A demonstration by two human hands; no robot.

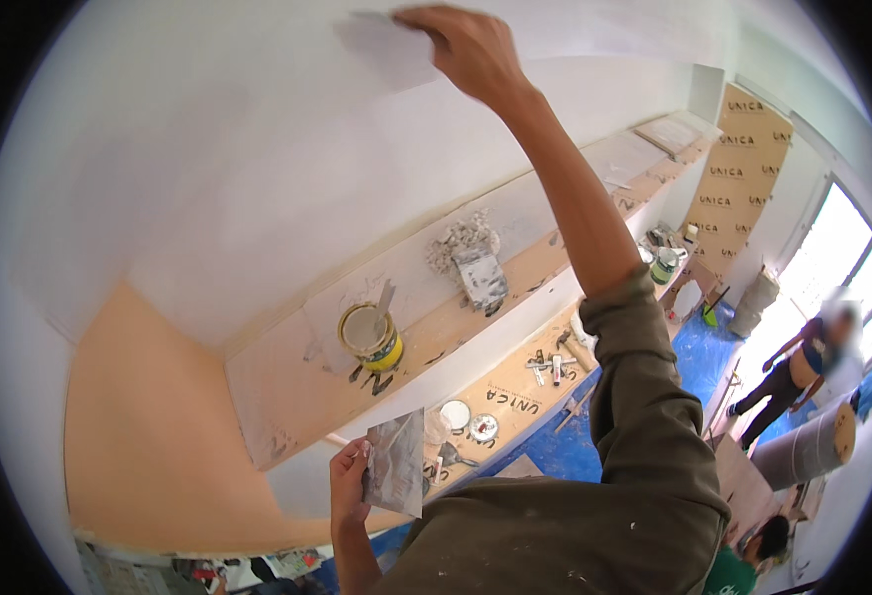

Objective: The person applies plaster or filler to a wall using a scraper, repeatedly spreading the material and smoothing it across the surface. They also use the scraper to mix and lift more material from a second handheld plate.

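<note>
Raised high, my right hand is closed on a thin flat scraper held against or very close to the pale wall; its blade is blurred. Low in front of my body, my left hand pinches the edge of a flat metal plate smeared with grey-white filler. Beyond that plate, an open yellow-and-black can of pale paste stands on the covered ledge, with a blade or stick leaning in it. Farther right on the ledge lie a smeared flat slab and a crumpled whitish heap.
A lower shelf holds tubs, a brush and small tools. Blue sheeting covers the floor. At the right stand a person and a large roll; another person in green is at the lower right.
</note>
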